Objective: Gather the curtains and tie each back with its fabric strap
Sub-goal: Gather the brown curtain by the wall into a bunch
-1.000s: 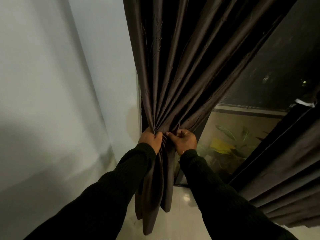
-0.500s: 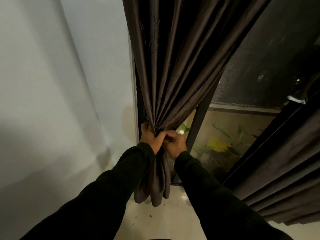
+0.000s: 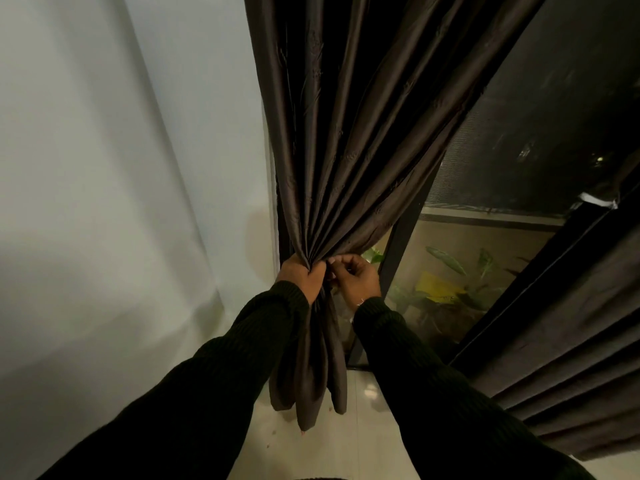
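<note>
Two curtains, left hand (image 3: 302, 279) and right hand (image 3: 356, 279) fingers clamped on gathered curtain (image 3: 346, 168)

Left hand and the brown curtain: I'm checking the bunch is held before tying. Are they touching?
Touching. The head view shows the left hand with fingers curled round the gathered folds of the brown curtain, which pinch together right at its grip.

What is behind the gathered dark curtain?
Behind the gathered curtain a dark window frame shows, with leafy plants beyond the glass. Whatever lies directly behind its folds stays covered.
</note>
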